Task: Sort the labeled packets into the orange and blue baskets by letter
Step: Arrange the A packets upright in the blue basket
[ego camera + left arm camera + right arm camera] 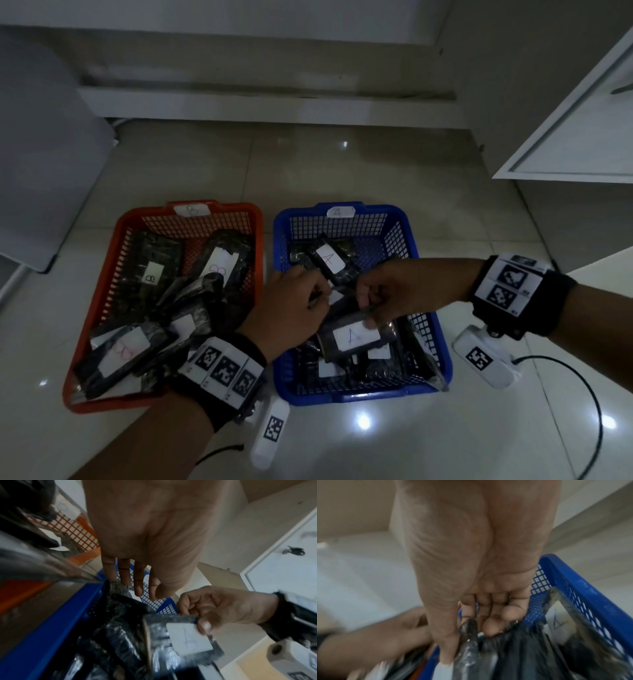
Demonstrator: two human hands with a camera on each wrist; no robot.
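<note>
right hand pinches packet over blue basket; left hand – fingers straight, spread

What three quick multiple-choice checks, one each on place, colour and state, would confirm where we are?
1. Where is the packet that the right hand pinches?
A. over the blue basket
B. over the orange basket
C. on the floor

2. Which basket carries the B tag?
A. blue
B. orange
C. neither

3. How is the left hand?
A. gripping a packet
B. fingers straight, holding nothing
C. out of view

Answers: 1 A, the head view shows it above the blue mesh; 2 B, the tag sits on the orange rim; 3 B, the left wrist view shows straight fingers.
</note>
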